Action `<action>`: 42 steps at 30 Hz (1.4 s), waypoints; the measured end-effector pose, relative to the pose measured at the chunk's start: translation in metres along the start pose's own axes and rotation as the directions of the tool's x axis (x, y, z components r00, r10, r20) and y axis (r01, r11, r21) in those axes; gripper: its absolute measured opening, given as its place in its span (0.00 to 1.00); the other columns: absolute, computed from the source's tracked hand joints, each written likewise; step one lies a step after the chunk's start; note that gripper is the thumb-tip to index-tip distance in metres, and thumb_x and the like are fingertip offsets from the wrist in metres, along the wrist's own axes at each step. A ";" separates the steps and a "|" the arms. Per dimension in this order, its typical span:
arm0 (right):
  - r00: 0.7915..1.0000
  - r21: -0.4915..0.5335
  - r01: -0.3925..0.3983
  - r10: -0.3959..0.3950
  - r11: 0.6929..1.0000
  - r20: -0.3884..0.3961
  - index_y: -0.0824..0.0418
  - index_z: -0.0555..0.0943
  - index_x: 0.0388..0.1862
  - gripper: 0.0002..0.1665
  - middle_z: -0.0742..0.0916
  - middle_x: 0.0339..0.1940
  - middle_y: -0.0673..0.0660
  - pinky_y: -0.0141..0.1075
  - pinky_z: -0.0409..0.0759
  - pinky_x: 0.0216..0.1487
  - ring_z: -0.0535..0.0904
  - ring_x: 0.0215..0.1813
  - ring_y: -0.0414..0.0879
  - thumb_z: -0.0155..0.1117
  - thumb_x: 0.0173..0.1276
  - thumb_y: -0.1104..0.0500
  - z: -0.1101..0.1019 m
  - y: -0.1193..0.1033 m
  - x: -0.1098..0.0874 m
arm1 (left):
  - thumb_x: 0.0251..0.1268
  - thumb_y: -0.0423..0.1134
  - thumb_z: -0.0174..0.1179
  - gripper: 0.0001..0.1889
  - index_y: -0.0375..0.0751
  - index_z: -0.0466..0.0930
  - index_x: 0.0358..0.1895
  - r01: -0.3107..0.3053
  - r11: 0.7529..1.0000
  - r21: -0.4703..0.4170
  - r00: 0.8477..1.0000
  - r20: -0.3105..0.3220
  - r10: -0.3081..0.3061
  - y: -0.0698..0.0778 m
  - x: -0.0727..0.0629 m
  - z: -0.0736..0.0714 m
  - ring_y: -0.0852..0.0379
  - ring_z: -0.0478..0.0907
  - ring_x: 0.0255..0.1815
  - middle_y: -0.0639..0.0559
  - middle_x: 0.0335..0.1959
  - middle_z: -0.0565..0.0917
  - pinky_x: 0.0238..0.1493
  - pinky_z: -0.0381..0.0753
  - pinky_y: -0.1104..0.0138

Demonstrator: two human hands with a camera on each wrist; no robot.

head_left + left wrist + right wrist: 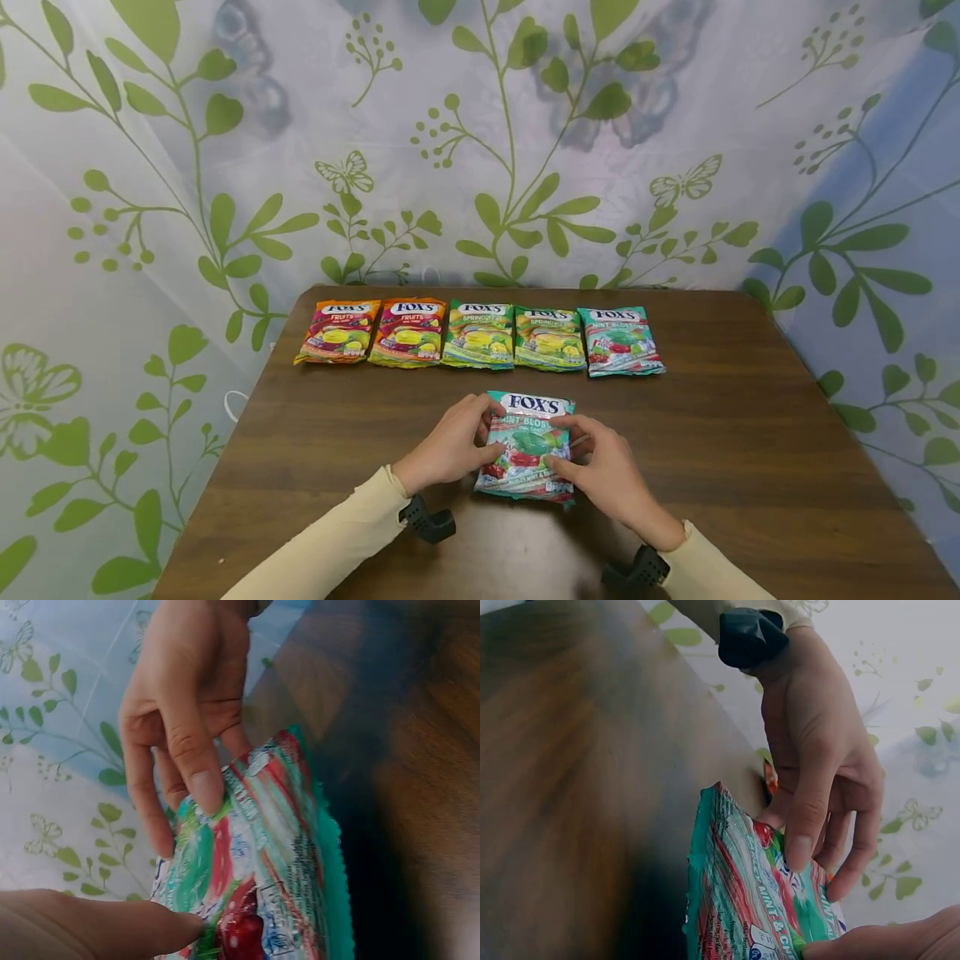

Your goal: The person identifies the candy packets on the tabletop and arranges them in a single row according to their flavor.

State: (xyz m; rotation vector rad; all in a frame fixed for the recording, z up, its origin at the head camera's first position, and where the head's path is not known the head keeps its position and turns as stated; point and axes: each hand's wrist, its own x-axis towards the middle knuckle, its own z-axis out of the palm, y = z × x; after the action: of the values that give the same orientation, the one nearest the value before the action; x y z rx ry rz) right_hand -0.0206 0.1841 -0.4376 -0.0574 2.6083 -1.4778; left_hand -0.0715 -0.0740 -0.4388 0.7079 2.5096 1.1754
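Observation:
A teal Fox's mint candy bag (525, 450) is held between both hands over the front middle of the table. My left hand (455, 442) grips its left side, thumb on the printed front. On the opposite side my right hand (606, 467) holds the edge, its thumb lying across the lower front. In the left wrist view the bag (262, 847) tilts, its crimped teal end facing the table. The right wrist view shows the left hand (821, 765) with fingers curled round the bag's far side (757, 900).
Along the back of the table (360, 467) lies a row of candy bags: two orange fruit bags (407, 333), two green spring tea bags (478, 335) and a teal mint bag (621, 342) at the right end. Behind hangs a leaf-patterned curtain (420, 192).

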 end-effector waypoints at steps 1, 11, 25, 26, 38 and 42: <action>1.000 -0.010 0.004 -0.004 1.000 -0.004 0.60 0.86 0.65 0.30 0.86 0.44 0.54 0.40 0.83 0.40 0.86 0.41 0.47 0.85 0.65 0.61 -0.004 0.000 0.002 | 0.72 0.34 0.75 0.22 0.33 0.77 0.62 -0.003 1.000 0.001 1.000 0.000 0.003 0.003 0.003 -0.001 0.49 0.76 0.41 0.46 0.43 0.76 0.40 0.77 0.65; 0.999 -0.061 0.047 -0.048 0.997 -0.020 0.62 0.85 0.68 0.30 0.88 0.50 0.60 0.41 0.85 0.40 0.88 0.46 0.52 0.83 0.69 0.59 -0.037 0.006 0.019 | 0.73 0.33 0.73 0.21 0.32 0.77 0.62 -0.062 0.998 -0.003 0.998 -0.006 0.062 0.021 0.039 -0.001 0.51 0.76 0.41 0.44 0.44 0.76 0.42 0.76 0.63; 0.995 -0.182 0.071 -0.082 0.981 -0.054 0.65 0.84 0.69 0.31 0.89 0.56 0.67 0.39 0.83 0.38 0.89 0.50 0.58 0.82 0.71 0.56 -0.087 0.019 0.033 | 0.74 0.34 0.72 0.21 0.31 0.77 0.63 -0.122 0.992 -0.016 0.992 0.013 0.122 0.043 0.090 0.016 0.55 0.71 0.42 0.46 0.39 0.77 0.43 0.73 0.65; 0.994 -0.192 0.078 -0.090 0.978 -0.056 0.65 0.84 0.69 0.31 0.89 0.57 0.68 0.39 0.83 0.38 0.89 0.50 0.58 0.82 0.71 0.56 -0.090 0.020 0.034 | 0.75 0.35 0.71 0.21 0.31 0.77 0.63 -0.128 0.992 -0.018 0.992 0.013 0.128 0.043 0.094 0.017 0.55 0.71 0.42 0.46 0.39 0.77 0.43 0.73 0.64; 0.992 -0.256 0.099 -0.114 0.962 -0.045 0.67 0.79 0.74 0.34 0.87 0.59 0.71 0.38 0.82 0.36 0.89 0.54 0.64 0.79 0.75 0.54 -0.146 0.036 0.051 | 0.79 0.35 0.67 0.21 0.32 0.76 0.68 -0.161 0.986 0.042 0.987 -0.002 0.161 0.071 0.146 0.038 0.57 0.70 0.42 0.46 0.43 0.75 0.42 0.71 0.69; 0.993 -0.242 0.110 -0.119 0.964 -0.022 0.69 0.77 0.75 0.35 0.87 0.60 0.73 0.37 0.84 0.38 0.88 0.56 0.68 0.78 0.76 0.57 -0.161 0.041 0.060 | 0.79 0.35 0.67 0.22 0.34 0.75 0.69 -0.130 0.989 0.068 0.991 -0.032 0.133 0.079 0.159 0.045 0.58 0.68 0.43 0.47 0.48 0.73 0.42 0.69 0.71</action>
State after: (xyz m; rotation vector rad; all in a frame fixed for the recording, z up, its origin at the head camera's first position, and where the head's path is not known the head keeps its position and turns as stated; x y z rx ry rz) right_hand -0.1010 0.3360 -0.3970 -0.2133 2.8446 -1.1956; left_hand -0.1605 0.0846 -0.4128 0.8889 2.5761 1.1632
